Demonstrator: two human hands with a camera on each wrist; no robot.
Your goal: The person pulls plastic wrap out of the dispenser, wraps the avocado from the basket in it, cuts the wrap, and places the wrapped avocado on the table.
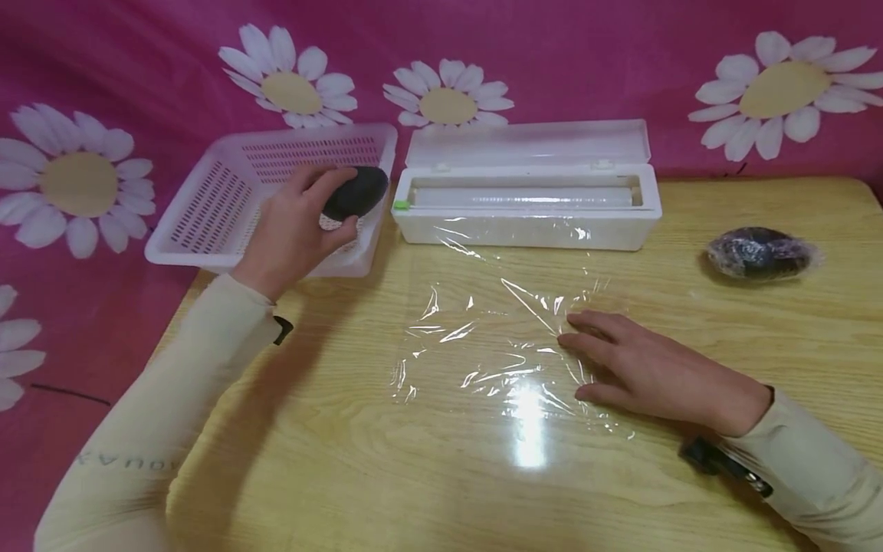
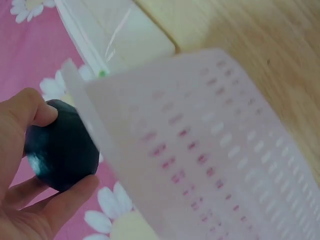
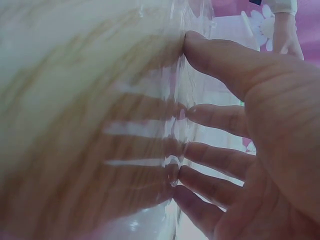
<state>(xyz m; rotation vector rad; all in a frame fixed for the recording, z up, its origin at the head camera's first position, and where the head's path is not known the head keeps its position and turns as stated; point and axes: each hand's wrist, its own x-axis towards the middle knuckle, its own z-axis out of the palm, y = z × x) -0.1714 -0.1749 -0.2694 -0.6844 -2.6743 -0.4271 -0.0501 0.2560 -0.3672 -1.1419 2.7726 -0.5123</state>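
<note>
My left hand (image 1: 293,222) grips a dark, oval avocado (image 1: 357,193) between thumb and fingers, over the right side of a white slotted basket (image 1: 186,257). The left wrist view shows the avocado (image 2: 62,147) just beyond the basket's rim. A sheet of clear cling film (image 1: 483,330) comes out of a white dispenser box (image 1: 524,230) and lies on the table, creased and shiny. With its fingers extended, my right hand (image 1: 655,368) touches the film's right edge; the right wrist view shows the fingertips (image 3: 197,47) against the film.
A dark, film-wrapped item (image 1: 762,254) lies on the wooden table (image 1: 386,475) at the far right. The dispenser's lid (image 1: 527,144) stands raised, with the film roll (image 1: 552,195) inside. Behind the table hangs a pink cloth (image 1: 572,54) with large white flowers.
</note>
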